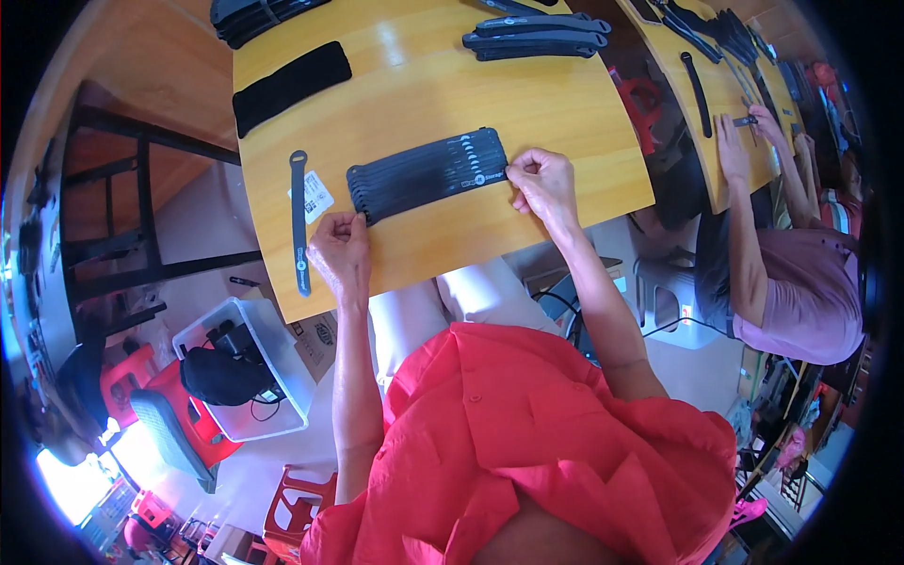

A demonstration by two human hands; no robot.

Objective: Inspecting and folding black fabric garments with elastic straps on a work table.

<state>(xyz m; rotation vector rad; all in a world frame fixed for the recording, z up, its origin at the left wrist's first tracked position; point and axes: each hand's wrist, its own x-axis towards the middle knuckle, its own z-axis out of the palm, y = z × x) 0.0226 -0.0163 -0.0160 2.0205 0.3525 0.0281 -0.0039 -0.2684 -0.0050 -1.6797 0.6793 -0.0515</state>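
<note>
Black fabric, soft and floppy by the look of it: a row of overlapping straps (428, 173) fanned flat across the yellow wooden table (527, 104), near its front edge. Probably light, limp, inclined to slide apart if lifted from one end only; best taken at both ends together. Left hand (341, 252) pinching the row's left end between thumb and fingers, right hand (544, 184) pinching the right end, both closed on it. Small pale round marks printed near the right tips. Just left, a single strap (299, 222) lying alone beside a white tag (316, 196). Further back, more black bundles (537, 36). Off right, another person's hands (730, 146) at a second table.
</note>
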